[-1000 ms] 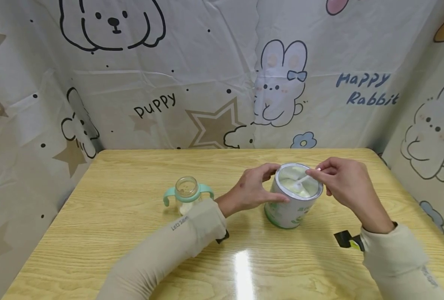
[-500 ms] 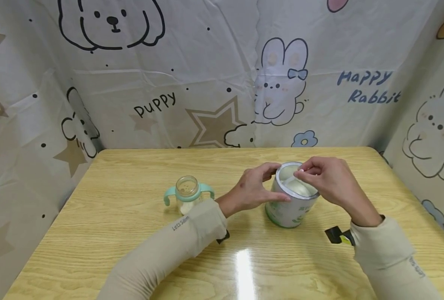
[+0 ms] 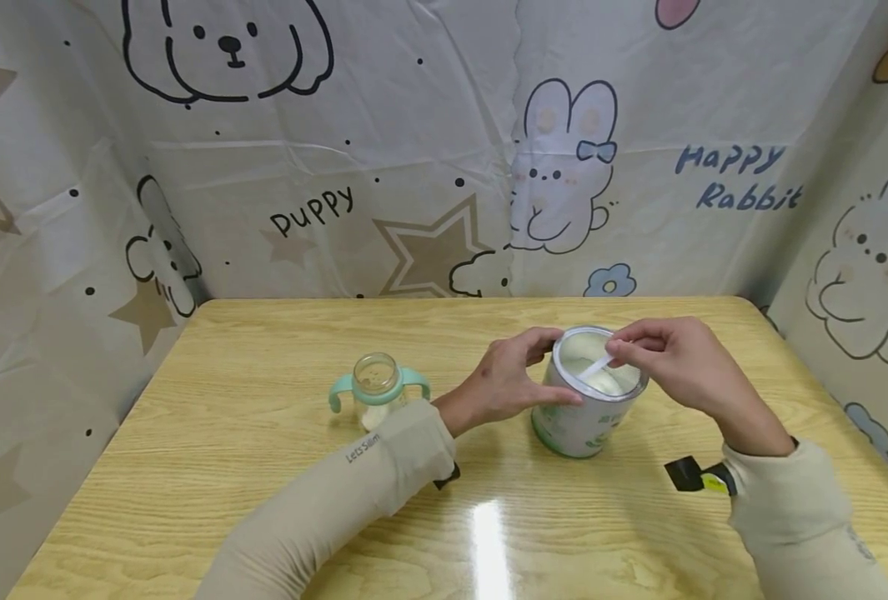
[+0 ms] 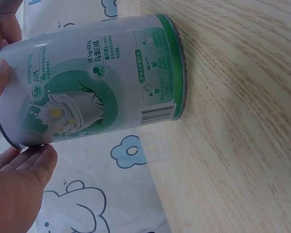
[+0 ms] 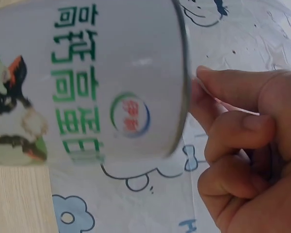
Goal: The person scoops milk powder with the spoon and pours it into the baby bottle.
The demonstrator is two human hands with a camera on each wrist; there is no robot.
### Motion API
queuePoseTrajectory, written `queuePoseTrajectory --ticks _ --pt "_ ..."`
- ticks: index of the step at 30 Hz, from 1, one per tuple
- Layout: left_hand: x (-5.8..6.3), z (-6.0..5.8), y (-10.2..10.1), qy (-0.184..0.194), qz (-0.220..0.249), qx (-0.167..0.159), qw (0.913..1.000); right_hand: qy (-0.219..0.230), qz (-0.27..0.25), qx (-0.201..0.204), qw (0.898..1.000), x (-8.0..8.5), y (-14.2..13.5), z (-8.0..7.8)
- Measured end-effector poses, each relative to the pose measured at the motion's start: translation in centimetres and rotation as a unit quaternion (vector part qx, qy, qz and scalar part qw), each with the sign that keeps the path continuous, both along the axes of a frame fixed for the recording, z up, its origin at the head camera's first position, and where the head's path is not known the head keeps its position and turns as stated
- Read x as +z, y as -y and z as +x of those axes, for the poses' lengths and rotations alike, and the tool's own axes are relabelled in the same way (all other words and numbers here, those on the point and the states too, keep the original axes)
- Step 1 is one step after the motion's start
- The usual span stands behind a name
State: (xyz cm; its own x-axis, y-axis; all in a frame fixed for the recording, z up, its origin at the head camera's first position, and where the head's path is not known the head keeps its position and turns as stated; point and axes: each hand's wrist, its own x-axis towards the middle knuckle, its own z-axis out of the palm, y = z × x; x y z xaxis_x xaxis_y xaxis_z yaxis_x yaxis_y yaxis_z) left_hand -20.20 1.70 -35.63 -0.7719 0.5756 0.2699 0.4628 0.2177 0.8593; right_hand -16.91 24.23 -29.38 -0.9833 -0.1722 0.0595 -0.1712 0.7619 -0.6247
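An open white-and-green milk powder can (image 3: pixel 582 421) stands at the right of the table, pale powder inside. My left hand (image 3: pixel 507 375) grips it near the rim, thumb on the near side and fingers round the far side. In the left wrist view, this hand (image 4: pixel 22 187) holds the can's (image 4: pixel 92 82) upper end. Above the opening, my right hand (image 3: pixel 672 358) pinches the handle of a white scoop (image 3: pixel 597 367), whose lower end reaches into the can. The right wrist view shows the curled fingers (image 5: pixel 237 136) beside the can's rim; the scoop is hidden there.
A baby bottle (image 3: pixel 376 387) without a lid, with mint-green handles and some pale powder in it, stands left of the can, partly behind the left sleeve (image 3: pixel 383 462). Cartoon-printed cloth (image 3: pixel 413 125) hangs behind and beside the wooden table (image 3: pixel 263 467).
My right hand moved left over the can with the scoop, then back right, and the scoop now slants down into the powder. The left hand stays on the can.
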Motion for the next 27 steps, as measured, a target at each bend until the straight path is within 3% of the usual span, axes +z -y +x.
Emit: queuePoseTrajectory --ticks 7,14,20,27 --pt "-0.1 0.0 0.0 -0.004 -0.004 0.004 1.0 -0.005 -0.022 -0.066 0.998 -0.2 -1.5 0.1" --pt "-0.2 0.0 0.0 0.001 0.007 0.001 1.0 0.011 -0.083 -0.128 0.988 -0.7 -3.2 0.3" --pt "-0.1 0.1 0.0 0.001 0.007 0.002 1.0 -0.008 -0.063 -0.129 0.99 -1.0 -3.9 0.5" --pt "-0.1 0.1 0.1 0.003 0.002 0.005 1.0 -0.005 -0.076 -0.13 0.989 -1.3 -4.0 0.6"
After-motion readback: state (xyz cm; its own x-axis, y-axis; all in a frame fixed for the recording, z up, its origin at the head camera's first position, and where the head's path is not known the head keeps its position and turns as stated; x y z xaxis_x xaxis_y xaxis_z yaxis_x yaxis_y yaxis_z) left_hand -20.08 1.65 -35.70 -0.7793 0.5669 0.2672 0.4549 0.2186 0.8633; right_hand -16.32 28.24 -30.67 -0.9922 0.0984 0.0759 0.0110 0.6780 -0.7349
